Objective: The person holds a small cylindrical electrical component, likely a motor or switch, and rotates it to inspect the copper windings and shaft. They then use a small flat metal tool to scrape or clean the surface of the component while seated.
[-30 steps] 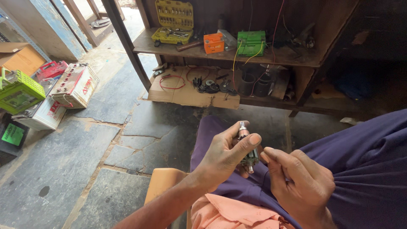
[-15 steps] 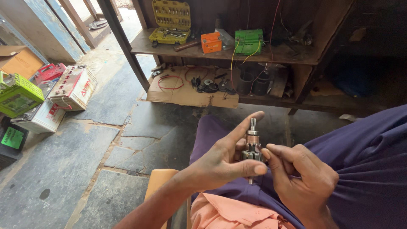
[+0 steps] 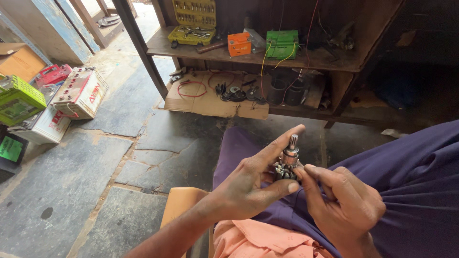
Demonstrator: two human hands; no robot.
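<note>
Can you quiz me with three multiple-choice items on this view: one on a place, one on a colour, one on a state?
1. Where is the small metal part?
A. on the stone floor
B. between the left hand and right hand, over the lap
C. on the shelf

2. What colour is the open socket set case on the wooden shelf?
A. yellow
B. blue
C. white

3. How does the part's shaft stand?
A. pointing down
B. lying flat
C. roughly upright

Answers:
1 B, fingers of both hands meet on it.
2 A, lid and tray are yellow.
3 C, the shaft tip points up beside the left forefinger.
</note>
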